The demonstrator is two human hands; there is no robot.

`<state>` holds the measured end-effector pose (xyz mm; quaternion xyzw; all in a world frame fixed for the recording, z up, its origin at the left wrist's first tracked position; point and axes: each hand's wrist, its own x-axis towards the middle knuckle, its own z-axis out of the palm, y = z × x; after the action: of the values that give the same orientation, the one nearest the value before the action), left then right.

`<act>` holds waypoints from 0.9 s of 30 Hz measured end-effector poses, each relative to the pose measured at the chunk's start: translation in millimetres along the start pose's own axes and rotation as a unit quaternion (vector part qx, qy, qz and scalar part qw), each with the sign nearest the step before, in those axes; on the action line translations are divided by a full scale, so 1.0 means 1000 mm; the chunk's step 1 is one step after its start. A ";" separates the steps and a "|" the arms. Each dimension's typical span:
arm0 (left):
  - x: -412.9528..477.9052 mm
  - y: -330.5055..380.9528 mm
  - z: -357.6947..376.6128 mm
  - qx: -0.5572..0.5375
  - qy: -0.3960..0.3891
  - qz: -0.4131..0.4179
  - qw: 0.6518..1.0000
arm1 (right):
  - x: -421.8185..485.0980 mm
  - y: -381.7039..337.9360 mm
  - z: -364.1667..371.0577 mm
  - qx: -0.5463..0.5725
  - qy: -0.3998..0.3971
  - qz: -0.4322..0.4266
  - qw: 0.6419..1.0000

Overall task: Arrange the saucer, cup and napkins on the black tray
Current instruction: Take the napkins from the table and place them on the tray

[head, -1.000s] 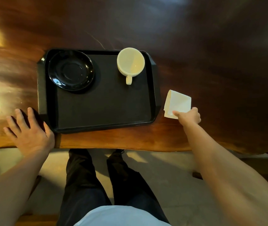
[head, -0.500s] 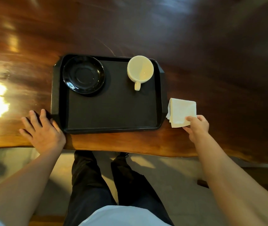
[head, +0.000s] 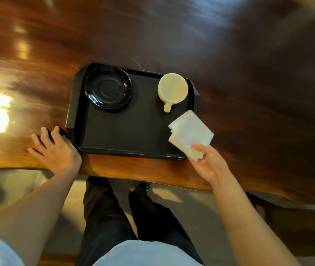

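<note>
The black tray [head: 129,135] lies near the front edge of the wooden table. A glossy black saucer [head: 107,87] sits in its far left corner. In the far right corner stands a cream cup [head: 173,87], its handle pointing toward me. My right hand [head: 209,164] pinches a stack of white napkins [head: 190,134] by its near corner and holds it lifted over the tray's right rim. My left hand [head: 55,150] rests flat on the table with fingers spread, touching the tray's near left corner.
The dark polished wooden table [head: 248,83] stretches far and to both sides, with bright light reflections at the left. Its front edge runs just below the tray. My legs and the floor show beneath.
My right hand has lifted the napkins off the table and carried them left, over the tray's right rim. The view has shifted and blurred a little. My left hand stays by the tray corner.
</note>
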<state>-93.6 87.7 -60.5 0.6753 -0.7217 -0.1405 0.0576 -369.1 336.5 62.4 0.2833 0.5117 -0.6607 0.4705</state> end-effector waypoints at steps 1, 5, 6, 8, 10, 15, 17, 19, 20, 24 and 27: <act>0.000 0.000 0.000 0.000 0.000 -0.002 1.000 | 0.001 0.009 0.008 -0.038 -0.011 0.014 0.999; 0.001 -0.002 0.002 0.001 0.001 -0.002 1.000 | 0.013 0.033 0.034 -0.123 -0.031 0.044 0.991; 0.002 -0.002 0.002 0.002 0.001 -0.002 1.000 | 0.018 0.036 0.039 -0.143 -0.034 0.047 0.988; 0.002 -0.003 0.003 0.004 0.002 -0.004 1.000 | 0.026 0.039 0.050 -0.186 -0.039 0.049 0.981; 0.002 -0.003 0.004 0.006 0.002 -0.004 1.000 | 0.033 0.042 0.062 -0.220 -0.045 0.045 0.973; 0.004 -0.005 0.006 0.008 0.000 -0.011 1.000 | 0.047 0.049 0.087 -0.292 -0.019 0.019 0.956; 0.003 -0.005 0.006 0.010 0.001 -0.013 1.000 | 0.051 0.054 0.094 -0.309 -0.001 0.013 0.951; 0.003 -0.005 0.006 0.012 0.003 -0.014 1.000 | 0.054 0.060 0.099 -0.320 0.018 0.008 0.947; 0.003 -0.005 0.006 0.014 0.005 -0.014 1.000 | 0.056 0.063 0.102 -0.324 0.029 0.008 0.946; 0.004 -0.007 0.009 0.016 0.006 -0.012 1.000 | 0.064 0.077 0.108 -0.384 0.080 -0.014 0.920; 0.004 -0.007 0.010 0.018 0.006 -0.011 1.000 | 0.067 0.085 0.108 -0.441 0.097 -0.037 0.892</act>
<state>-89.5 85.0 -72.7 0.6851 -0.7162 -0.1241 0.0485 -306.6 209.8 3.8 0.0903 0.8034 -0.3536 0.4705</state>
